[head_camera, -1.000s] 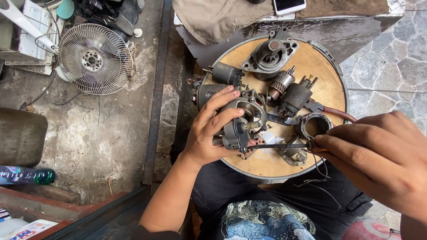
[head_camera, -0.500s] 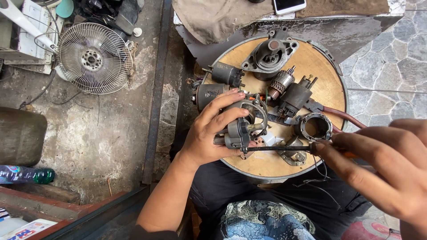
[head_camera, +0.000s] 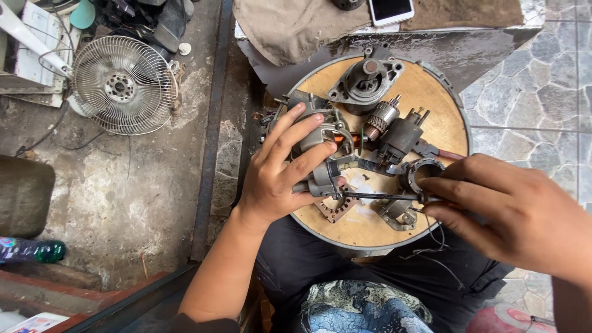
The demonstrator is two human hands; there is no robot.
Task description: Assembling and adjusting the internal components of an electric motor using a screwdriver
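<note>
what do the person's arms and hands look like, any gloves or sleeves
Both are bare: no gloves, rings or watch show on the left hand or the right hand. The left forearm is uncovered down to the frame's bottom edge, with no sleeve in view. Some fingers look grimy. Only the right wrist shows, also uncovered.

A smartphone (head_camera: 391,9) lies at the top edge on the brown cloth, its dark screen blank inside a white frame. Far left, low down, a plastic bottle (head_camera: 28,251) lies on its side on the concrete, green at the cap end, with a purple and blue label wrapped round it. In the bottom left corner shows a slip of white printed paper (head_camera: 34,322).
</note>
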